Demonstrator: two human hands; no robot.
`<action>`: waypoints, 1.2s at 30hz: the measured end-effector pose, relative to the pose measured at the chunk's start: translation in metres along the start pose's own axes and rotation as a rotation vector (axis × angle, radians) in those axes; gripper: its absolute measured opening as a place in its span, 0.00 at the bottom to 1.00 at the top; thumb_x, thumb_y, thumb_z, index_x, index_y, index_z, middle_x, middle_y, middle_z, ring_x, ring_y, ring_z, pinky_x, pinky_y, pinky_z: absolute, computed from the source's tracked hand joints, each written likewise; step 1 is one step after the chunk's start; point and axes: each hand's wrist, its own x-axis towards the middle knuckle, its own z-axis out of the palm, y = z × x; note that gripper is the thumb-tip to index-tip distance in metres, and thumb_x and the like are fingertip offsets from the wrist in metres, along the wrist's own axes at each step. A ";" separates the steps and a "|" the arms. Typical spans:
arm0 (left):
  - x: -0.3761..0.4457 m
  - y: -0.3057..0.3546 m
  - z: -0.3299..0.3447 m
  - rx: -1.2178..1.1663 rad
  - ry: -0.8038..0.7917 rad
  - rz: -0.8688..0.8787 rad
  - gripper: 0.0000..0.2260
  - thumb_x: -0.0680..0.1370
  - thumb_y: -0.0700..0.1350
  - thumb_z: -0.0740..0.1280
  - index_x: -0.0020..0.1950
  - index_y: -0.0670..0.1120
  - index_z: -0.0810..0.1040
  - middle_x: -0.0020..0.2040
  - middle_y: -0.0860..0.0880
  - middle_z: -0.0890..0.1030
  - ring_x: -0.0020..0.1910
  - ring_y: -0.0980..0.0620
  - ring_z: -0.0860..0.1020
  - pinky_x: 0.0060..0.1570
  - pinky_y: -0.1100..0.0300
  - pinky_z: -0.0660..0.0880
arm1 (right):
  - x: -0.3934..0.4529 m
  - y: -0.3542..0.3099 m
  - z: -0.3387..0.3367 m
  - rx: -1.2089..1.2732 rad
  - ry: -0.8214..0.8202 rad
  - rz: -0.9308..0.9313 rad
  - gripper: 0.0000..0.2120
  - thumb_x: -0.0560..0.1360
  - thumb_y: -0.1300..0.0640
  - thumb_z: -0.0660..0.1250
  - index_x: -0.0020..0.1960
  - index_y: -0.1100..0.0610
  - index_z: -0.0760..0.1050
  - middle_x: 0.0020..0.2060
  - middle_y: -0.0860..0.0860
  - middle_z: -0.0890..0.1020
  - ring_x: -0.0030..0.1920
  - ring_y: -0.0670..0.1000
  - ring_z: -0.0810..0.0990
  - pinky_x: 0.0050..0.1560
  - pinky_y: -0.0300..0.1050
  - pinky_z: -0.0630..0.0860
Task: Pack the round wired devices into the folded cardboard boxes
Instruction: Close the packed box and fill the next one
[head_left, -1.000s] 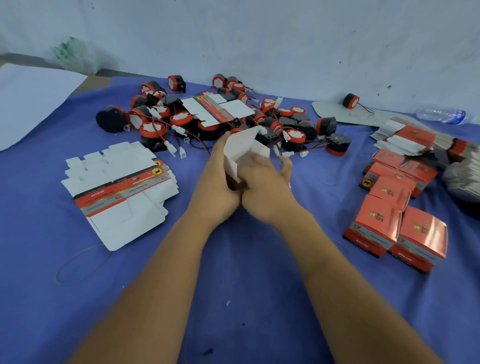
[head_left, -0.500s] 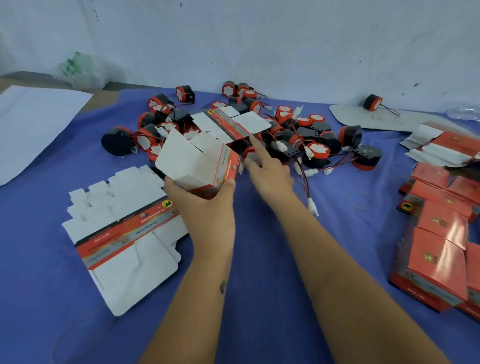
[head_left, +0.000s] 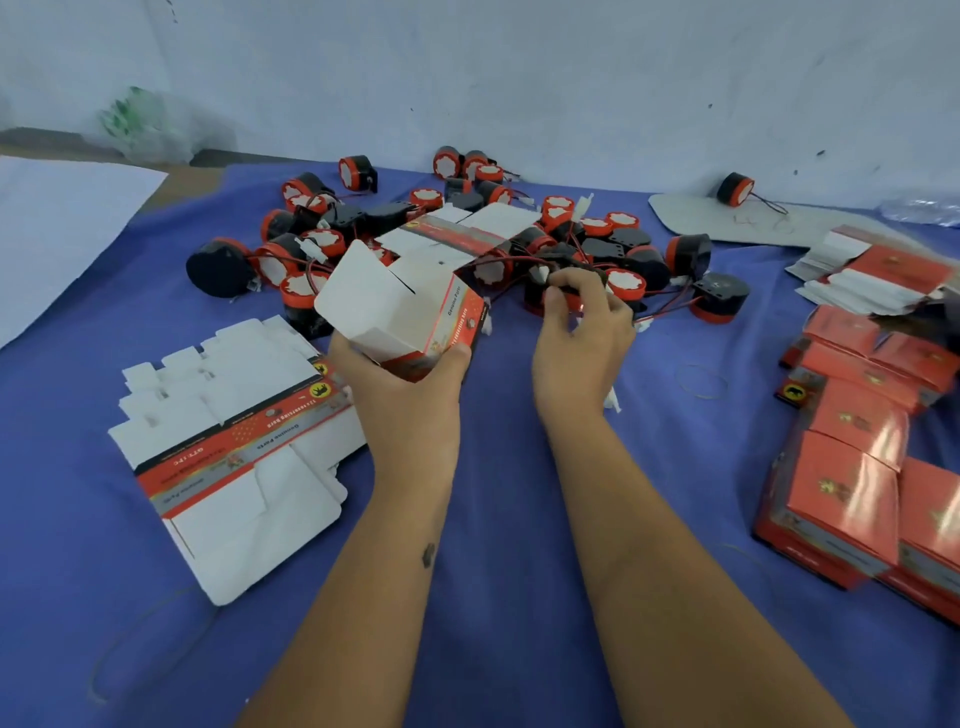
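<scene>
Blue cloth (head_left: 493, 597) covers the work surface under a pale wall. Far left, a flat stack of unfolded box blanks (head_left: 228, 441). Left hand (head_left: 410, 395) grips a folded cardboard box (head_left: 400, 312) from below, open end tilted up and away. Right hand (head_left: 582, 343) pinches a round wired device (head_left: 563, 291) at the near edge of the device pile (head_left: 467, 239), fingers curled on it. Far right, closed red boxes (head_left: 857, 467) stacked.
</scene>
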 end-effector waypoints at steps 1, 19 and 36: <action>-0.001 0.000 -0.001 0.013 -0.027 0.003 0.33 0.70 0.38 0.76 0.68 0.52 0.64 0.57 0.58 0.75 0.53 0.69 0.77 0.45 0.73 0.76 | -0.002 0.001 -0.006 -0.028 0.018 -0.013 0.09 0.80 0.58 0.64 0.56 0.48 0.78 0.58 0.55 0.75 0.58 0.54 0.69 0.48 0.40 0.67; -0.010 0.000 -0.002 0.359 -0.608 0.098 0.34 0.69 0.41 0.77 0.64 0.61 0.62 0.55 0.65 0.74 0.51 0.70 0.75 0.43 0.75 0.73 | -0.031 -0.002 -0.091 -0.165 0.272 -0.639 0.20 0.68 0.74 0.66 0.57 0.60 0.81 0.61 0.57 0.72 0.62 0.57 0.66 0.63 0.50 0.67; 0.006 -0.001 -0.016 0.348 -0.752 -0.019 0.32 0.69 0.33 0.77 0.66 0.52 0.66 0.61 0.51 0.77 0.59 0.54 0.78 0.55 0.60 0.78 | -0.046 -0.012 -0.077 -0.173 -0.422 -0.460 0.16 0.75 0.63 0.68 0.61 0.54 0.78 0.51 0.52 0.77 0.51 0.54 0.76 0.47 0.53 0.78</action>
